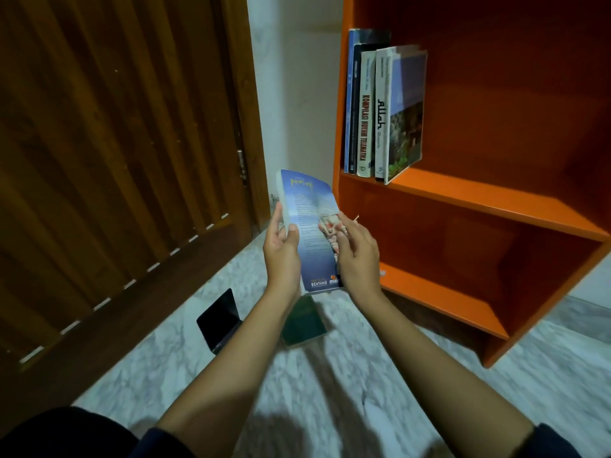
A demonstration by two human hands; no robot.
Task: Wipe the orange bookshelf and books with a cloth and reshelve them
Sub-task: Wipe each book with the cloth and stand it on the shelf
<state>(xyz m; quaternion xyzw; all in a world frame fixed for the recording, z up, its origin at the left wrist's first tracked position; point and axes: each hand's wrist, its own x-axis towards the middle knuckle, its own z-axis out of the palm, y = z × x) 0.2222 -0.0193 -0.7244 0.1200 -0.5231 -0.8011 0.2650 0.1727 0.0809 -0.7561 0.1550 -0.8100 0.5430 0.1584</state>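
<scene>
A blue paperback book [309,219] is held upright in front of the orange bookshelf [479,200]. My left hand [281,249] grips its left edge, thumb on the cover. My right hand [358,256] holds a pale, pink-patterned cloth [332,231] bunched against the book's right side. Several books [380,110] stand at the left end of the upper shelf, the outermost leaning. A dark green book [304,323] lies on the floor under my wrists.
A black bookend [220,317] stands on the marble floor [330,391] left of the green book. A brown wooden door [115,160] fills the left side. The bookshelf's lower compartment [446,259] holds nothing visible.
</scene>
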